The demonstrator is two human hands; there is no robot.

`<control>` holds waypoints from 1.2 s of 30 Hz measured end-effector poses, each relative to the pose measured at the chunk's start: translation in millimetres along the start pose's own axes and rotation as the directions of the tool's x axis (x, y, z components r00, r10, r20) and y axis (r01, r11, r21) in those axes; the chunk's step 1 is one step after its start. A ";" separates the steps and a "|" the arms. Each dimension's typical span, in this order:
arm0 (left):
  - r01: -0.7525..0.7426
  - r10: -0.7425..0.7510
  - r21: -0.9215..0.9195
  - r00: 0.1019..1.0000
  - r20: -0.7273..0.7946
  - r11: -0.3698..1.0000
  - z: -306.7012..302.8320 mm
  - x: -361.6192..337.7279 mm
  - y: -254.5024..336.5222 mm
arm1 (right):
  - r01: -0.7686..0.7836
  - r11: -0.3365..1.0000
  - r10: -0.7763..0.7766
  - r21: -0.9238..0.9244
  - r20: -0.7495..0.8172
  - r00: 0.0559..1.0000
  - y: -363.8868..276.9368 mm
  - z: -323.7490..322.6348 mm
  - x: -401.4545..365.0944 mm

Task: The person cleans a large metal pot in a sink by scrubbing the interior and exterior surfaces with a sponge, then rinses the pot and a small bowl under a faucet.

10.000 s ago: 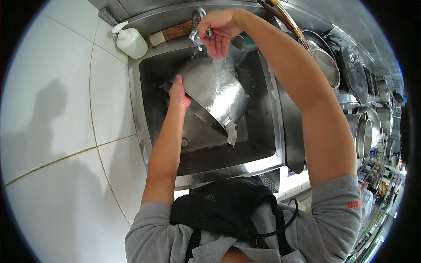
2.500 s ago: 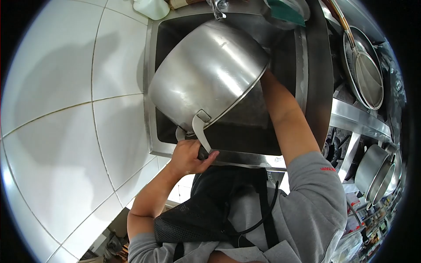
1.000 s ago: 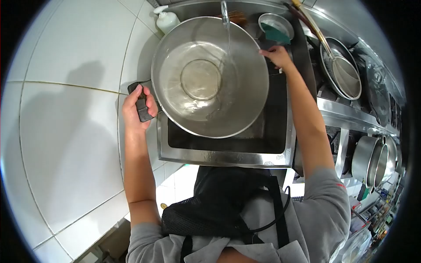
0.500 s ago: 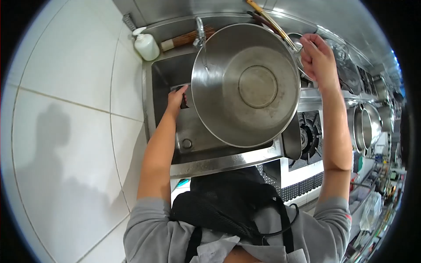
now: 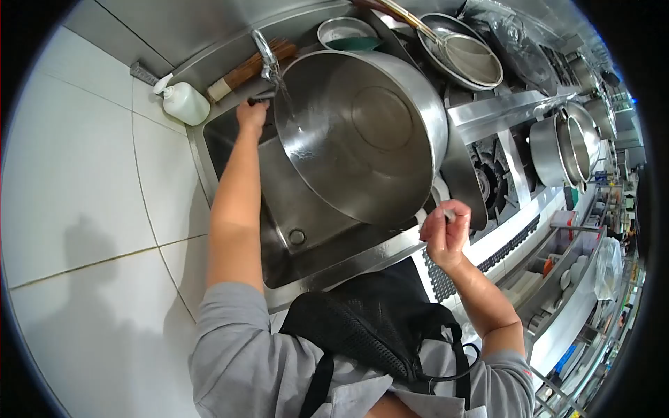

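Observation:
A large stainless-steel stockpot [image 5: 397,167] is tilted over the sink [image 5: 279,202], its mouth facing left and its outer wall showing on the right. From the tap [image 5: 268,63], a thin stream of water runs into it. My left hand [image 5: 252,117] is closed on a dark grip at the pot's left rim, which looks like the pot handle [image 5: 262,97]. Beside the lower right rim, my right hand [image 5: 447,233] has its fingers curled, with something small and pale between them that I cannot make out.
A white pump bottle [image 5: 186,103] and a bamboo brush [image 5: 251,70] stand on the sink's back ledge. Pans and a strainer [image 5: 474,59] lie behind the pot. To the right are a gas burner [image 5: 488,177] and stacked pots [image 5: 557,150].
The pot has tipped and turned, its outer right side now showing. My left hand has moved away from me; my right hand has come down toward the sink's front edge.

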State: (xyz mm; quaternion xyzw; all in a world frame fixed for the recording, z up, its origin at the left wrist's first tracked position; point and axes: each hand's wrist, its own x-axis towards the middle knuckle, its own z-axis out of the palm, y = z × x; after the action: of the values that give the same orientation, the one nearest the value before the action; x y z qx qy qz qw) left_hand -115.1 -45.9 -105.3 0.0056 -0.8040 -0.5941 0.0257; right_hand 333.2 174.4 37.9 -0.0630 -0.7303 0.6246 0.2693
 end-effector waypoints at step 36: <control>0.139 -0.220 0.379 0.959 0.178 0.915 -168.1 -50.0 154.3 | -0.684 0.722 0.688 -0.103 0.005 0.725 127.5 -17.3 87.5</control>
State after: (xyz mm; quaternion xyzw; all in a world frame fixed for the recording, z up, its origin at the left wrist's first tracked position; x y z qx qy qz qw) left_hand -53.8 -159.1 89.6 0.0198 -0.8938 -0.4320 -0.1184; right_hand 236.1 254.0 -53.9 -0.3278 -0.6892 0.6462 0.0001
